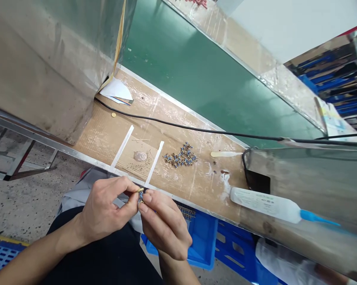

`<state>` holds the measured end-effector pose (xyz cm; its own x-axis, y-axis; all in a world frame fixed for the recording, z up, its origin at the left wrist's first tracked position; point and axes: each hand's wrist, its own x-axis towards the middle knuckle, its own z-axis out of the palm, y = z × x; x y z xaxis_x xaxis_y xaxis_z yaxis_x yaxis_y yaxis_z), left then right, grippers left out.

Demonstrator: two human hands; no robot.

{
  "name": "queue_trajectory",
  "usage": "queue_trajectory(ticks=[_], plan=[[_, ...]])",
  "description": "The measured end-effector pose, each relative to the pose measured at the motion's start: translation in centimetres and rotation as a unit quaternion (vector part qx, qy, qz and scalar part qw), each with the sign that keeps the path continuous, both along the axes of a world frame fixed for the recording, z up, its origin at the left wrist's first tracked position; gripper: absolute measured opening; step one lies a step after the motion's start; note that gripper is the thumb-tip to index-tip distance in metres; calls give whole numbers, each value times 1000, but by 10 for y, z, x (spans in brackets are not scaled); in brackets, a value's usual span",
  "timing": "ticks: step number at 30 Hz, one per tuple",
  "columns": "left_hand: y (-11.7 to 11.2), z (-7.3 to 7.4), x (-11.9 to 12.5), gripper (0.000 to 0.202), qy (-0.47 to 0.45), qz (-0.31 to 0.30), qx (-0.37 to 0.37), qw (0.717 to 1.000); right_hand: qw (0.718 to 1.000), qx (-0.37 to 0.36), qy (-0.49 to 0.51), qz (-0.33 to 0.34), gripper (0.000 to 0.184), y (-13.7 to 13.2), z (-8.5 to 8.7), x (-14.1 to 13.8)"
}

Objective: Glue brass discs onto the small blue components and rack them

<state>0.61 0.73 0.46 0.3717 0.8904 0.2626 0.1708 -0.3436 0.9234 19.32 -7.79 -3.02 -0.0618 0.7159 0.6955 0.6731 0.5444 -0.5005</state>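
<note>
My left hand (107, 208) and my right hand (166, 221) meet over my lap, just in front of the bench edge. Between their fingertips is a small blue-and-brass part (141, 195), mostly covered by the fingers. Both hands are closed in a pinch on it. A pile of similar small blue-and-brass parts (181, 156) lies on the brown cardboard bench top (193, 186). To its left, between two strips of white tape (154, 163), tiny brass-coloured bits are scattered around a clear blob (140, 156).
A black cable (172, 126) crosses the bench. On the right lie a white bottle with a blue nozzle (264, 204) and a pale flat stick (226, 154). Below the edge is a blue bin (203, 237). A green panel (196, 71) closes the back.
</note>
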Motion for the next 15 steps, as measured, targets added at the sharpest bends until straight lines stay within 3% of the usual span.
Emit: queue_trajectory(ticks=[3,6,9,15], plan=[[0,0,0,19,-7,0,-19,1000,996,4,85,-16,43,12,13,-4],[-1,1,0,20,-11,-12,-62,998,976,-107,183,-42,40,20,22,-4],[-1,1,2,19,-14,-24,-87,996,955,-186,231,-13,34,24,25,-6],[-3,-1,5,19,8,-24,-92,995,933,-210,291,9,37,26,24,-7]])
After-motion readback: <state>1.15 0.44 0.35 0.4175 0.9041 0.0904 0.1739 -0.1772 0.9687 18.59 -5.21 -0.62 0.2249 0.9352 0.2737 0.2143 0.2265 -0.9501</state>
